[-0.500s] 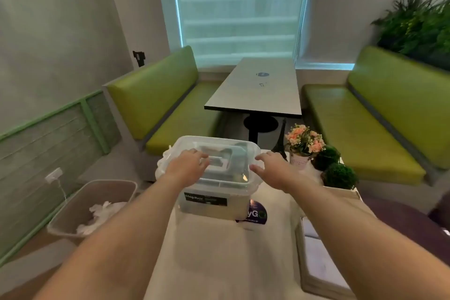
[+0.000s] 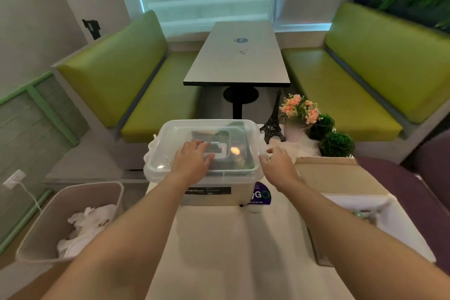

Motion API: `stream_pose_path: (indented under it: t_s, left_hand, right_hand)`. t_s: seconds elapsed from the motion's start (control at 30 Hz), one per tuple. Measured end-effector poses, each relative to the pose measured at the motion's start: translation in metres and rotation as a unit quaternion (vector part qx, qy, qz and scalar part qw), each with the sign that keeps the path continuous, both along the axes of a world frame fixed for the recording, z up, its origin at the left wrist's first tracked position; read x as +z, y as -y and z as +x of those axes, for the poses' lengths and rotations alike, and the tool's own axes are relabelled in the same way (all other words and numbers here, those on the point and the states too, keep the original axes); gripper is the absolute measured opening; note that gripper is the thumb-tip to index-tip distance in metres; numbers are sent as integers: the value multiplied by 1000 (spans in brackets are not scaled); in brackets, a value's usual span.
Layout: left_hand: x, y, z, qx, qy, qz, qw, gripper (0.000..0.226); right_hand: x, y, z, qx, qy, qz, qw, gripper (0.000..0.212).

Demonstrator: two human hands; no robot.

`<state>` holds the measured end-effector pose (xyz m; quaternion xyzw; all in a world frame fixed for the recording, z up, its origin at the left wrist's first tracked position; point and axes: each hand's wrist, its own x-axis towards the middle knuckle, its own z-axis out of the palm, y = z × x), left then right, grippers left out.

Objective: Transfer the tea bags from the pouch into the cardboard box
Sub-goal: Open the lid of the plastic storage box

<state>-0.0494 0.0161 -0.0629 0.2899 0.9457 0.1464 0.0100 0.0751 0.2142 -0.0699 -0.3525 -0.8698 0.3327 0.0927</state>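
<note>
1. Your left hand (image 2: 193,158) rests flat, fingers straight, on the lid of the clear plastic bin (image 2: 202,153). The lid is stiff and likely slippery, so take hold at its side edges.
2. No pouch or tea bags can be made out; dark shapes show blurred through the lid.
3. Your right hand (image 2: 277,165) hovers relaxed, holding nothing, beside the bin's right edge.
4. The cardboard box (image 2: 341,178) stands on the surface, light and easily nudged.
</note>
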Motion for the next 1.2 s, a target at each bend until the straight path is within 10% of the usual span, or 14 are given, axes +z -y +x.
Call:
stream_pose_path:
  t_s: [1.2]
  left_hand:
    - [-25,-13,-19,-22,-8,20,1000,51]
  right_hand:
    - [-40,1,-11,-160,-102,-120,974,46]
